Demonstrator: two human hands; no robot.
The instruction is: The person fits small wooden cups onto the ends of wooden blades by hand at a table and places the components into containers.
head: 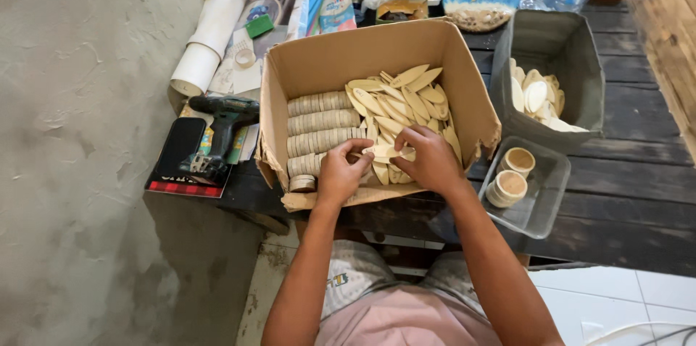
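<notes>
From my remote seat I see, at far left on the dark wooden desk (pixel 638 194), a green-and-black cordless drill (pixel 217 136) lying beside the open brown cardboard box (pixel 377 52) — rows of round wooden discs (pixel 319 123) fill its left part. My left hand (pixel 339 176) and right hand (pixel 433 161) meet at the box's near edge, fingers pinched narrowly on pale leaf-shaped wooden pieces (pixel 399 103) from the loose pile. Further right stand a grey bin (pixel 573 49) and a clear plastic tray (pixel 540 205) holding small round wooden pots (pixel 511 176).
</notes>
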